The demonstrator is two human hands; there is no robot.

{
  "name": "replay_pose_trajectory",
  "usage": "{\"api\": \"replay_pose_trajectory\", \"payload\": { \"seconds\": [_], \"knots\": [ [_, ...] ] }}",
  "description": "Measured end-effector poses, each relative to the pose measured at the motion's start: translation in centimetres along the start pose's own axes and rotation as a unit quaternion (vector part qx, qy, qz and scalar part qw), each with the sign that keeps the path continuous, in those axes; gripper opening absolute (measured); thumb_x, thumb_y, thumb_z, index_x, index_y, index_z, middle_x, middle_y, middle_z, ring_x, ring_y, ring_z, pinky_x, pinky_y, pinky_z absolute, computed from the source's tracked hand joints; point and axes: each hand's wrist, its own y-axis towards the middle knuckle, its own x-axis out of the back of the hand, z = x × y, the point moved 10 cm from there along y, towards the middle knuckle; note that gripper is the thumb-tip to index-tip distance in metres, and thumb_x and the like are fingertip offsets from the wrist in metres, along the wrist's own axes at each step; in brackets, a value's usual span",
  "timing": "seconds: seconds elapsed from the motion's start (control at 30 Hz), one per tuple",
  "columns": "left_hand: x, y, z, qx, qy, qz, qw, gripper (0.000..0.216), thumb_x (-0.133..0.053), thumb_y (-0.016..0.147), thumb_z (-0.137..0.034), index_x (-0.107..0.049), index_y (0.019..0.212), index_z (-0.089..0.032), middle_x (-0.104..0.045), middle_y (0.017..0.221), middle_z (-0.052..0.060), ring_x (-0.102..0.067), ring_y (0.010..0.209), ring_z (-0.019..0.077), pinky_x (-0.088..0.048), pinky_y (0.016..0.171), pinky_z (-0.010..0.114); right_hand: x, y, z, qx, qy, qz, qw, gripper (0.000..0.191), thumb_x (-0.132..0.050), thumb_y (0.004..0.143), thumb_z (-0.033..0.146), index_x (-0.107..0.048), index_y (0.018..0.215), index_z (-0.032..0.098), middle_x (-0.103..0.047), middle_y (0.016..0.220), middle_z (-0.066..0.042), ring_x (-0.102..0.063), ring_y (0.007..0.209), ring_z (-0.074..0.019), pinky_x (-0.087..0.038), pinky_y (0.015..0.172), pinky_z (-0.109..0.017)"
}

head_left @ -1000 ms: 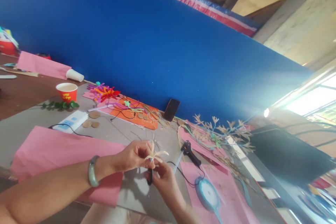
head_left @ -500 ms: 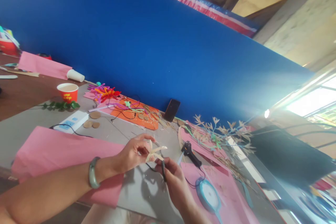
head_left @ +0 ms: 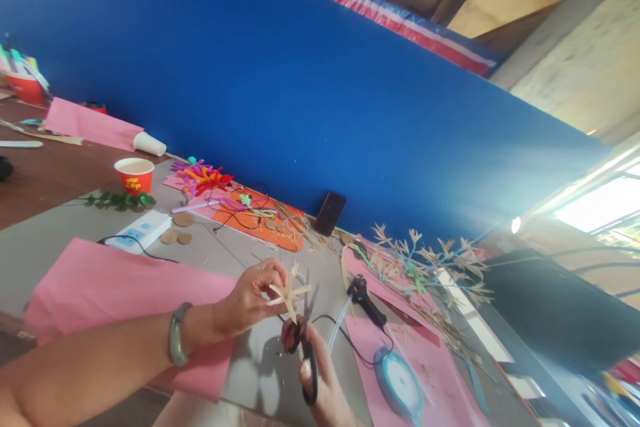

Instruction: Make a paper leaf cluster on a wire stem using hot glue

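Between the fingertips of my left hand (head_left: 253,293) is a pale, straw-coloured star-shaped flower (head_left: 289,293) with several narrow petals. My right hand (head_left: 320,367) has its fingers in the handles of black-handled scissors (head_left: 309,353). The blades point up and stand slightly apart, just right of the flower. A black glue gun (head_left: 367,300) with a pale glue stick lies to the right of the scissors. Beyond my right hand, a roll of light blue ribbon (head_left: 400,380) rests on pink paper (head_left: 445,387).
A red paper cup (head_left: 135,177) stands at left behind a leafy sprig (head_left: 120,200). A white power strip (head_left: 143,232) lies near wooden discs (head_left: 175,237). A phone (head_left: 331,213) leans on the blue wall. Dried branches (head_left: 420,257) spread at right; pink sheets (head_left: 135,287) lie under my left arm.
The scissors have turned so their blades point up beside the flower, with my right hand lower. The flower has rotated to show its petals more fully. The view has shifted slightly.
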Motion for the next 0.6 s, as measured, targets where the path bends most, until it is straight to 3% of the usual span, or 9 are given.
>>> {"api": "replay_pose_trajectory", "payload": {
  "seconds": [0.23,0.6],
  "knots": [
    [-0.7,0.0,-0.6,-0.01,-0.021,0.022,0.999,0.028,-0.077,0.072,-0.026,-0.055,0.062,-0.013,-0.051,0.077,0.001,-0.05,0.069,0.0104,-0.041,0.065,0.022,-0.6,-0.1,-0.1,-0.02,-0.016,0.051,0.998,0.059,-0.043,0.077,0.078,-0.054,0.091,0.021,-0.05,0.092,-0.005,-0.045,0.085,-0.0227,-0.036,0.078,-0.034],
    [-1.3,0.0,0.4,-0.001,-0.023,0.049,0.999,0.033,-0.078,0.07,-0.033,-0.055,0.059,-0.013,-0.053,0.077,0.002,-0.051,0.069,0.0111,-0.042,0.064,0.022,-0.7,-0.4,0.2,-0.031,-0.024,0.042,0.998,0.062,-0.045,0.075,0.079,-0.057,0.097,0.022,-0.051,0.09,-0.006,-0.046,0.083,-0.0227,-0.037,0.077,-0.034]
  ]
}}
